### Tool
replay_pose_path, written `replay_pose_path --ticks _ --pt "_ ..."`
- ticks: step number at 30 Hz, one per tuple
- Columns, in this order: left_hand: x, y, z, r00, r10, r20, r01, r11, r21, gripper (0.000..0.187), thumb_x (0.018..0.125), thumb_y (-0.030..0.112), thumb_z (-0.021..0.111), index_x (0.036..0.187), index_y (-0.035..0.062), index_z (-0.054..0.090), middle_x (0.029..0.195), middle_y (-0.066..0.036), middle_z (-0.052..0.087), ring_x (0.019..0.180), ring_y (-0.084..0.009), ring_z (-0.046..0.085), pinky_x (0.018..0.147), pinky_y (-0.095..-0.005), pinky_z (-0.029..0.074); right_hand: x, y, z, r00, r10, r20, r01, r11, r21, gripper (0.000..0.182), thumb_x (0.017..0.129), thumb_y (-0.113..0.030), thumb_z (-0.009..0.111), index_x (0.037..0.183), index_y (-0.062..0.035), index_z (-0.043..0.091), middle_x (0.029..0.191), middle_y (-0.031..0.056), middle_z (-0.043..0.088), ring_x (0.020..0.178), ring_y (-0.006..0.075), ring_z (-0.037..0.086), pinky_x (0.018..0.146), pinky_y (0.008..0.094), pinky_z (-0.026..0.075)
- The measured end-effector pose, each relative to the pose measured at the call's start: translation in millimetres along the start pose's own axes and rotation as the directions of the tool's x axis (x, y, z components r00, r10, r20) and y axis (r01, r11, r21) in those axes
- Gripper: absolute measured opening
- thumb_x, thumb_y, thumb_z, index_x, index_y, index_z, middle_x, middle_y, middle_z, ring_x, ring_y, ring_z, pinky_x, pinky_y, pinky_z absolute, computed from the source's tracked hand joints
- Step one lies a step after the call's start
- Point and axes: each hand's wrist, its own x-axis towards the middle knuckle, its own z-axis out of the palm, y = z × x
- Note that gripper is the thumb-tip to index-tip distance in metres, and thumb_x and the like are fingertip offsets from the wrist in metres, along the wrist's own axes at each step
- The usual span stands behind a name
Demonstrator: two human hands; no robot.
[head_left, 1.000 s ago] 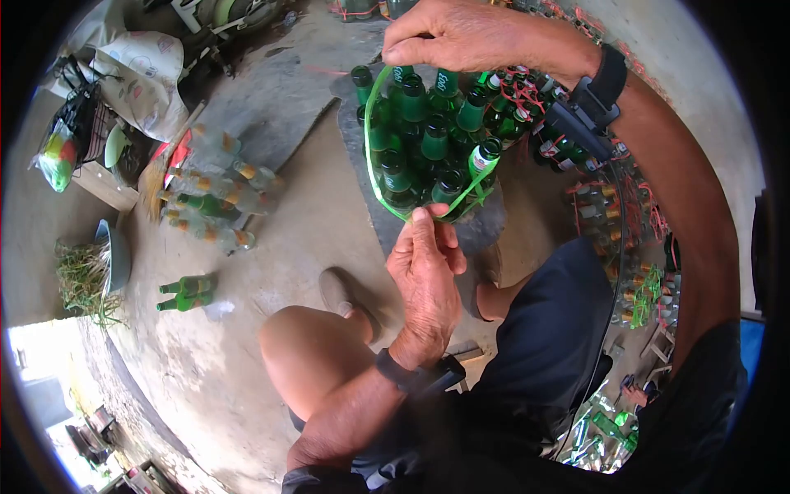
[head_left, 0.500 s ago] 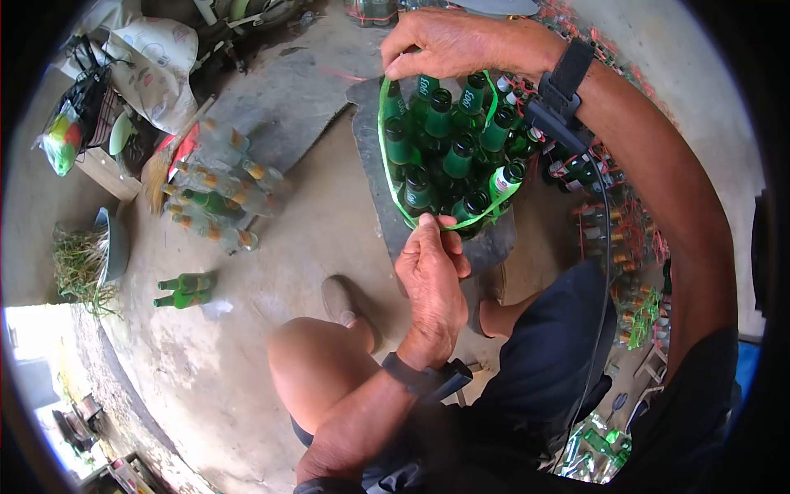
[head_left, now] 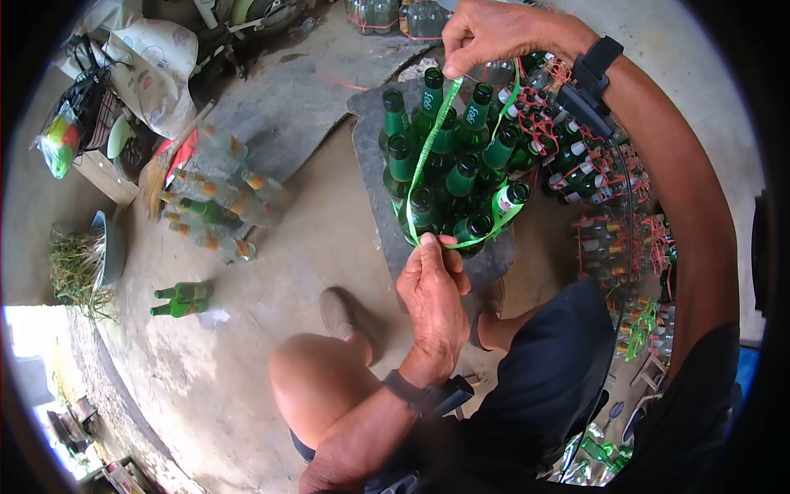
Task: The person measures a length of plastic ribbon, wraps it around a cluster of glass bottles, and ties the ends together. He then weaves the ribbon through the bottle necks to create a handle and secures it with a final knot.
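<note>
A tight cluster of green glass bottles stands upright on a dark slab between my feet. Round the near side of the cluster runs a bright green plastic strap. My left hand pinches the strap low at the near edge of the bottles, thumb against finger. Above the far side of the cluster, my right hand grips another part of it, pulled taut across the bottle necks. A further stretch of the strap hangs at the right side, by the far bottles.
Clear bottles lie on the floor to the left, with two green bottles nearer me. Bundles of bottles tied with red string line the right side. A basin of green stalks stands far left.
My right hand has moved right and slightly up, carrying the strap from the left edge of the bottles across their tops. My left hand keeps its pinch, slightly lower in view.
</note>
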Motion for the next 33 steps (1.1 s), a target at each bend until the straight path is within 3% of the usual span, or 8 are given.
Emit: replay_pose_path --ticks 11,17,19,20,25,28,30,33 --pt "-2.4 0.1 1.8 1.000 0.031 -0.007 -0.031 0.999 -0.013 0.033 0.111 0.032 0.047 0.098 0.0053 0.062 0.074 -0.001 0.050 0.057 -0.0103 0.041 0.052 -0.0262 0.035 0.1 21.3 -7.9 0.985 0.033 0.168 -0.056 0.989 0.139 0.028 0.092 -0.030 0.077 0.101 -0.0034 0.077 0.079 -0.0005 0.068 0.071 0.0108 0.060 0.061 0.0292 0.046" --pt "-0.2 -0.6 1.9 0.998 0.070 -0.006 -0.070 0.998 -0.009 0.034 0.111 0.033 0.047 0.098 0.0055 0.063 0.074 -0.001 0.050 0.057 -0.0102 0.040 0.053 -0.0259 0.035 3.9 -1.2 -2.3 0.995 -0.066 -0.070 0.069 0.997 0.040 0.024 0.091 -0.026 0.076 0.099 -0.0038 0.078 0.080 -0.0003 0.071 0.069 0.0112 0.061 0.060 0.0299 0.047" --pt "1.3 -0.9 1.9 0.998 0.070 -0.007 -0.070 0.997 -0.013 0.034 0.111 0.033 0.047 0.098 0.0054 0.063 0.074 -0.001 0.050 0.057 -0.0101 0.040 0.052 -0.0258 0.034 22.9 6.8 10.0 0.945 -0.251 -0.209 0.257 0.966 0.003 0.023 0.091 -0.025 0.075 0.097 -0.0027 0.078 0.079 0.0014 0.072 0.071 0.0111 0.063 0.060 0.0305 0.048" --pt "1.9 -1.2 2.1 0.998 0.068 -0.009 -0.068 0.998 -0.018 0.034 0.111 0.033 0.047 0.098 0.0054 0.063 0.074 -0.001 0.050 0.057 -0.0101 0.040 0.052 -0.0257 0.034 37.3 13.9 16.2 0.907 -0.353 -0.228 0.377 0.923 0.071 0.024 0.091 -0.024 0.074 0.095 -0.0008 0.077 0.076 0.0033 0.071 0.071 0.0111 0.063 0.061 0.0310 0.048" --pt "4.7 0.4 3.3 0.997 0.074 -0.012 -0.074 0.997 -0.022 0.035 0.112 0.033 0.047 0.098 0.0052 0.063 0.074 -0.001 0.049 0.057 -0.0101 0.040 0.052 -0.0256 0.033 49.4 -3.4 28.0 0.904 -0.337 -0.264 0.362 0.931 0.047 0.022 0.090 -0.021 0.074 0.095 0.0007 0.077 0.073 0.0039 0.071 0.067 0.0111 0.062 0.060 0.0301 0.048" --pt "5.8 1.3 4.8 0.997 0.069 -0.021 -0.070 0.997 -0.020 0.035 0.112 0.033 0.047 0.098 0.0050 0.063 0.074 -0.001 0.049 0.057 -0.0100 0.039 0.052 -0.0257 0.033 74.6 9.0 37.6 0.908 -0.349 -0.232 0.375 0.924 0.074 0.025 0.092 -0.026 0.074 0.100 -0.0021 0.078 0.082 0.0058 0.073 0.078 0.0133 0.064 0.065 0.0371 0.050" --pt "5.7 1.7 5.3 0.997 0.068 -0.027 -0.069 0.997 -0.019 0.035 0.112 0.033 0.047 0.098 0.0048 0.063 0.074 -0.001 0.048 0.057 -0.0099 0.038 0.052 -0.0257 0.032 86.2 11.2 49.0 0.789 -0.514 -0.337 0.539 0.842 -0.023 0.024 0.087 -0.022 0.076 0.094 0.0013 0.076 0.072 0.0052 0.068 0.069 0.0143 0.061 0.062 0.0343 0.047" --pt "6.2 2.2 5.8 0.997 0.072 -0.033 -0.073 0.997 -0.027 0.035 0.112 0.032 0.047 0.098 0.0047 0.063 0.074 -0.001 0.048 0.058 -0.0096 0.038 0.052 -0.0258 0.032 95.1 10.1 54.7 0.839 -0.474 -0.267 0.497 0.868 0.020 0.022 0.087 -0.019 0.075 0.091 0.0030 0.075 0.078 0.0073 0.070 0.078 0.0155 0.065 0.070 0.0347 0.050"
